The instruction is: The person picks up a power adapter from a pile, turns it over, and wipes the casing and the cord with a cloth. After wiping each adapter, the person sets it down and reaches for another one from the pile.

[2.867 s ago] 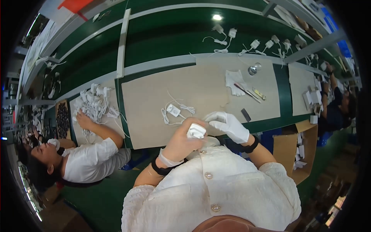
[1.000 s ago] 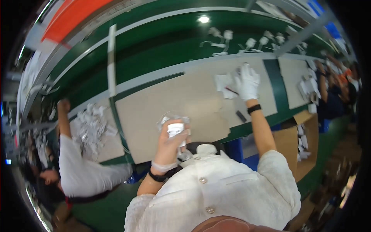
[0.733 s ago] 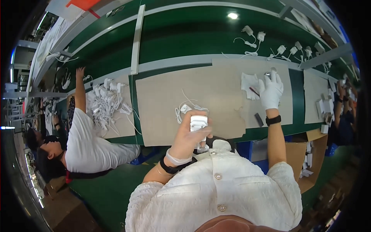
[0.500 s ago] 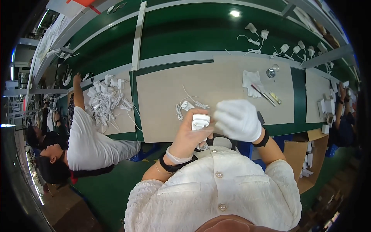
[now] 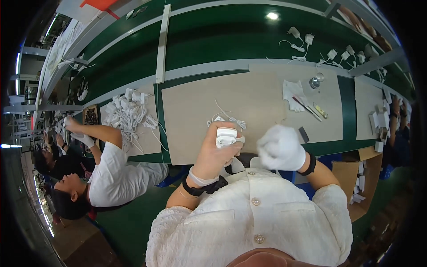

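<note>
My left hand (image 5: pixel 210 156) is wrapped round a white plug adapter (image 5: pixel 226 138), held upright over the table's near edge in front of my chest. Its end face with small round pins or holes points up. Just beyond that hand lies a coiled white cable (image 5: pixel 239 124) on the tan mat (image 5: pixel 191 111), partly hidden by my fingers. My right hand (image 5: pixel 281 148), in a white glove, is a little way off to the right, apart from the adapter. Its fingers are curled in and slightly blurred; whatever they may hold is hidden.
Right on the mat are a white cloth (image 5: pixel 292 94), a red-handled tool (image 5: pixel 307 109), a yellow cutter (image 5: pixel 320 110), a glass jar (image 5: pixel 315 82) and a dark block (image 5: pixel 304 134). Left lies a pile of adapters (image 5: pixel 126 109), near a seated co-worker (image 5: pixel 106 178). A carton (image 5: pixel 347 182) stands right.
My right hand has drawn back to the right, away from the adapter, and its fingers have curled in. The left hand still holds the adapter. The co-worker's arm has swung down and away left.
</note>
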Demonstrator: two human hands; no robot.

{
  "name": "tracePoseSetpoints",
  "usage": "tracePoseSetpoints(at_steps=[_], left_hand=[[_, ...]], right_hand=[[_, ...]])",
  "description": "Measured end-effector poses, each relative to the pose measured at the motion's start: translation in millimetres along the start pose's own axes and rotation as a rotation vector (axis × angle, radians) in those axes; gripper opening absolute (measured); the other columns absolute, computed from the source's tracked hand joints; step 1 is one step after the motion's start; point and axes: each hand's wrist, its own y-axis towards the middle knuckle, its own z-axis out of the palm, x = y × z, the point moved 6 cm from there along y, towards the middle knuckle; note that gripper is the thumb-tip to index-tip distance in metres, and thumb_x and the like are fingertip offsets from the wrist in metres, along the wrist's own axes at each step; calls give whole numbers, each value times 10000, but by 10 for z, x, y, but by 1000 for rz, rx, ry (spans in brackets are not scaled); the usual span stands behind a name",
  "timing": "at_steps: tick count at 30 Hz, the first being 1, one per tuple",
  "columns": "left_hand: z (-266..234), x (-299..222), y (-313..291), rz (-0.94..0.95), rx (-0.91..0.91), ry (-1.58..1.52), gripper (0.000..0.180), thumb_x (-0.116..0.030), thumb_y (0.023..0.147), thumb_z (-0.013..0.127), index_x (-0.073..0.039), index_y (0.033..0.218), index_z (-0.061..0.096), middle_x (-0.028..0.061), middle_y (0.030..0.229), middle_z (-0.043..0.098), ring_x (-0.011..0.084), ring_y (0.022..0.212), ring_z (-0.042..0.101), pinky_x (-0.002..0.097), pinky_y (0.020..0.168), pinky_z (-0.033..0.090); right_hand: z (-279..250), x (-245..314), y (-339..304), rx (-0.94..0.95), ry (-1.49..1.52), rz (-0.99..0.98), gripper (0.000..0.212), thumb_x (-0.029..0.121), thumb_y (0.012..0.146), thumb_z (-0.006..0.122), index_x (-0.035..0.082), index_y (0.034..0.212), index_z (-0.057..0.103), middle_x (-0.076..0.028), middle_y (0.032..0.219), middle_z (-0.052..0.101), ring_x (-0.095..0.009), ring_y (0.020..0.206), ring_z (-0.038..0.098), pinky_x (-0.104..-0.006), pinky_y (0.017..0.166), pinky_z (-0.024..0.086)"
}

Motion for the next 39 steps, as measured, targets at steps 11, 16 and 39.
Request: tracePoseSetpoints(at_steps=[11,16,39], left_hand=[[122,25,20,50,-7,105,424,90,756,573,-93,1125,474,44,910,578,79,646,530,200,455,380],[64,38,-38,61,-121,140,389,44,738,563,-77,1098,479,68,879,573,114,629,541,207,434,392],[115,79,59,10,3,-157,429,-24,791,586,-73,1202,473,135,1003,587,214,816,611,292,591,537]], right_hand=[[263,-257,52,-435,929,791,112,109,765,702,54,808,615,-94,861,611,-240,920,577,-335,821,435],[521,-383,-187,-199,817,771,118,170,815,629,52,817,616,-95,835,601,-243,811,599,-361,737,479],[-360,-2702,-2764,-149,-697,1253,176,128,828,506,48,838,663,-185,881,637,-355,864,610,-452,765,494]])
